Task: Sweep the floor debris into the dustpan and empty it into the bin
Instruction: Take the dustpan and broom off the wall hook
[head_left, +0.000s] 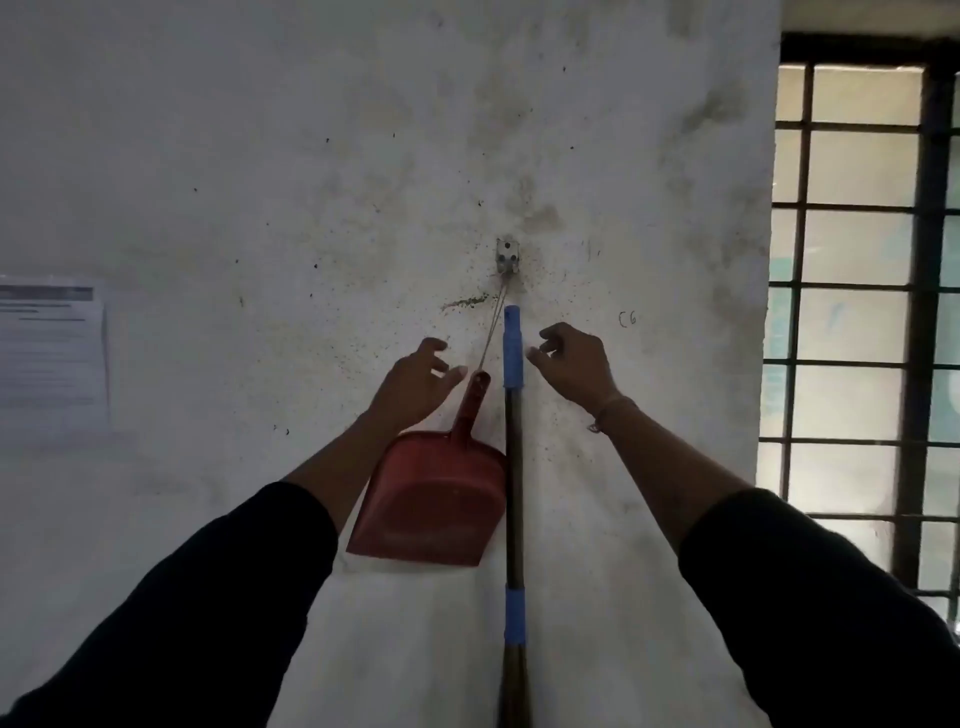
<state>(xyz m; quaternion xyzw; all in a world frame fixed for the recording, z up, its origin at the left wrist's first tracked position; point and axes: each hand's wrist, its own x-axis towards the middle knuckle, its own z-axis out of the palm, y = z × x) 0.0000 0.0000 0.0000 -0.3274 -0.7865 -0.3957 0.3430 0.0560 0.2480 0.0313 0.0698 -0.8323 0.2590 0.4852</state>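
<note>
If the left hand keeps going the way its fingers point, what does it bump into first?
Probably the red dustpan's handle: the left hand reaches up and to the right, fingers almost at it. Depth is unclear, so the wall could come first.

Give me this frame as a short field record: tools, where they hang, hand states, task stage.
dustpan: red dustpan hangs tilted on a string from the hook
broom: broom hangs upright from the same hook, right of the dustpan, touching its edge
left hand: left hand open, beside the dustpan's handle, no grip yet
right hand: right hand open, fingers loosely curled, just right of the broom's blue top, no grip yet
surroundings: paper notice on the wall at left; barred window at right
stage: tools not yet taken; floor and bin out of view
</note>
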